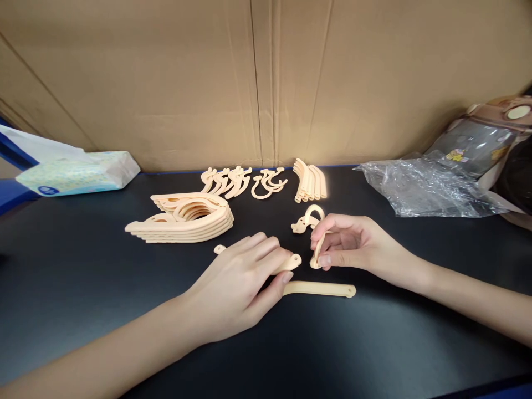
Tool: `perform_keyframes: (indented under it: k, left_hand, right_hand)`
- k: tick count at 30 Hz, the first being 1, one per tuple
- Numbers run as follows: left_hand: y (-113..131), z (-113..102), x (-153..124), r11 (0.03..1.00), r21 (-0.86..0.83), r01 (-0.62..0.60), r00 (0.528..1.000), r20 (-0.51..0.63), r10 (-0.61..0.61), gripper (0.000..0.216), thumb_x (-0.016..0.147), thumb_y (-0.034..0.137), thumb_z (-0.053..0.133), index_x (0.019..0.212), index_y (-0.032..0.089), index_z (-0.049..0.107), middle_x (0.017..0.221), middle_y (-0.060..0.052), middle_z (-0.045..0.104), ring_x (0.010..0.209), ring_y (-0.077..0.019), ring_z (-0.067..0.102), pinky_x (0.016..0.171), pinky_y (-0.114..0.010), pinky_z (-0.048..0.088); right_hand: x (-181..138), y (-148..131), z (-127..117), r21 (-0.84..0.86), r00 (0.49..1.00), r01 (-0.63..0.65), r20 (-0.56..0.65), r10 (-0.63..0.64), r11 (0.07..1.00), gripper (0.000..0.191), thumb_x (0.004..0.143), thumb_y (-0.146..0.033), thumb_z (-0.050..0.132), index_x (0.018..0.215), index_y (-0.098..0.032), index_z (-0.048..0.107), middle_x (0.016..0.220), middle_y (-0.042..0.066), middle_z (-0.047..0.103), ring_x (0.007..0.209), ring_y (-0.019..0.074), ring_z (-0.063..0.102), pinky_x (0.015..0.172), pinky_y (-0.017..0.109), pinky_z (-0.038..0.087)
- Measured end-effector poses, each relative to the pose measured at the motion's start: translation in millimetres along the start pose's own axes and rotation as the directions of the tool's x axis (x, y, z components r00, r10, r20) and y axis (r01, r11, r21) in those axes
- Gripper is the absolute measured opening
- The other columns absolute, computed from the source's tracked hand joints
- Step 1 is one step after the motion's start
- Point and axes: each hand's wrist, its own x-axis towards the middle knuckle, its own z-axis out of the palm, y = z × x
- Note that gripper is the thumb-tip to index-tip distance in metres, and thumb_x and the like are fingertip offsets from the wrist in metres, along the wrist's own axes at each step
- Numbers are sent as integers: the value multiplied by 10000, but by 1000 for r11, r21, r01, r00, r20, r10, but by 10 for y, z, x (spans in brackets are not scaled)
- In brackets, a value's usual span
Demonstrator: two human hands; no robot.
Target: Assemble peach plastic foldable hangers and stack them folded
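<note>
Gripping a bar (292, 262) in the curled fingers of the left hand (243, 280) and pinching a small piece (318, 254) with the right hand (355, 244), the person seems to be positioning both, near but apart, over the table (394, 343); the next move likely calls for careful alignment. Stacked frames (178, 226) and tissues (83, 174) sit before a cardboard wall (166, 83).

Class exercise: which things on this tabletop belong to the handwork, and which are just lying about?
Probably the job:
- cream bar in the left hand
- cream piece in the right hand
- loose cream bar
- cream hooks
- bundled curved bars
- stacked hanger-like frames

Probably just lying about:
- tissue pack
- clear plastic bag
- brown-lidded bottle
</note>
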Motion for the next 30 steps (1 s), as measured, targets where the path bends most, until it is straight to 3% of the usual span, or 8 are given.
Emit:
perform_keyframes:
  k: [7,14,22,30]
  left_hand:
    - [-32,34,-5,996,84,-33,999,-40,37,267,1039,332,366,968,189,581,794,-14,576,711,-172,479,658,-295,330]
    - [-43,51,-20,998,63,-8,1000,-27,10,295,1044,371,349,1039,203,591,788,-8,590,682,-156,520,635,-280,350]
    - [24,-18,-2,998,-11,-57,998,39,58,263,952,123,361,1138,143,545,831,-34,558,730,-184,481,667,-313,358]
    - [-6,22,-16,995,68,-78,996,39,75,291,1025,170,302,1258,152,474,889,-54,570,778,-200,485,683,-320,373]
  right_hand:
    - [2,-59,11,40,994,-50,-91,53,998,143,754,-241,789,851,-169,713,770,-3,690,697,111,670,681,263,599]
    - [8,-38,0,81,993,-86,-69,91,993,207,726,-246,814,865,-178,678,772,-12,688,705,111,679,642,240,598]
    - [-8,-31,-3,54,998,-46,-46,49,997,166,770,-215,780,925,-191,726,774,3,730,711,121,693,688,265,592]
    - [-3,-40,1,-26,997,-32,-70,30,999,127,782,-261,775,890,-197,757,743,-4,711,603,98,640,598,242,558]
